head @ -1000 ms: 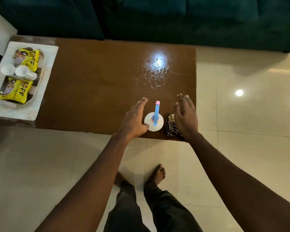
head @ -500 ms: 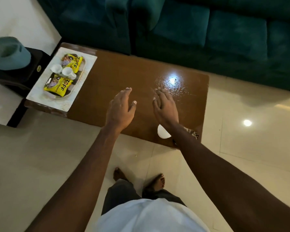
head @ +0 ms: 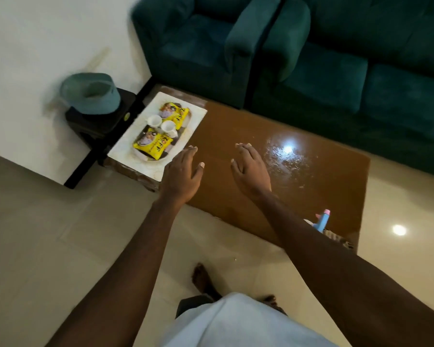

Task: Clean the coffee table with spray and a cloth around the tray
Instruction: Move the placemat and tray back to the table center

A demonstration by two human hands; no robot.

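A brown coffee table (head: 226,196) carries a white rectangular tray (head: 128,149) at its left end, with two yellow snack packets and two small white cups on it. My left hand (head: 182,175) hovers with fingers straight beside the tray's near right corner, holding nothing. My right hand (head: 251,169) is spread over the middle of the table, also empty. The spray bottle (head: 322,220), blue with a pink tip, stands at the table's near right edge, partly behind my right forearm. The striped cloth (head: 338,237) lies next to it.
Wet droplets (head: 288,154) shine on the right half of the table. A dark green sofa (head: 336,71) runs along the far side. A black side stand with a teal hat (head: 90,93) sits left of the table. My bare feet stand on the pale tiled floor (head: 60,234).
Both hands left the spray bottle and cloth and moved left across the table toward the tray. My view swung left and back, bringing in the side stand and the sofa arm.
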